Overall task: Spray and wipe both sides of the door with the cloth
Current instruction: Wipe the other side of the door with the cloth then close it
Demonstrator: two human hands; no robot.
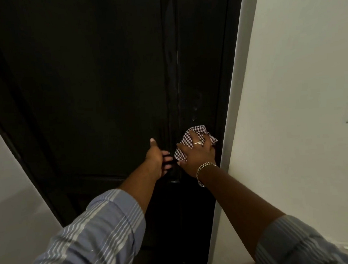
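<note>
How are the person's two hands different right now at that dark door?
The right hand presses a checkered cloth flat against the door; the left hand holds no cloth and reaches bare toward the door's edge. The right hand wears a ring and a chain bracelet; the left shows neither. The right fingers spread over the cloth; the left fingers curl forward. Both arms wear striped blue sleeves.

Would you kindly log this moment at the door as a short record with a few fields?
surface: black panelled wooden door, beside a white wall
cloth: red-and-white checked cloth, flat against the door near its right edge
right hand: presses the cloth to the door with fingers spread; gold ring and chain bracelet on it
left hand: fingers on the door, holding nothing
spray bottle: not in view
</note>
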